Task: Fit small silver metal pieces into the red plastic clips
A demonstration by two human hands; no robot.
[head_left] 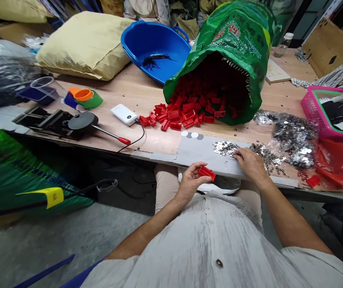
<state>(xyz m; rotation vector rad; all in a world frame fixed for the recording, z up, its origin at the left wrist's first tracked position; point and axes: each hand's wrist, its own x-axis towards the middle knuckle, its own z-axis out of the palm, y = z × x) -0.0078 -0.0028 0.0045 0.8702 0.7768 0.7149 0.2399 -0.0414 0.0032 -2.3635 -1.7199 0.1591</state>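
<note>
My left hand [191,181] is closed on a small red plastic clip [206,173], held just off the table's front edge above my lap. My right hand [250,162] rests palm down on a grey sheet [198,151], its fingertips pinched in a scatter of tiny silver metal pieces [226,147]; what they grip is too small to name. A pile of the same red clips [176,116] spills from a green woven sack [237,44] lying on its side at the table's middle.
A blue basin [147,40] with black strands stands behind. A white power bank [124,114], a black hand press [69,122] and coloured cups [83,96] sit left. Right are bags of silver pieces [294,138], a pink basket [312,108] and red bags [339,164].
</note>
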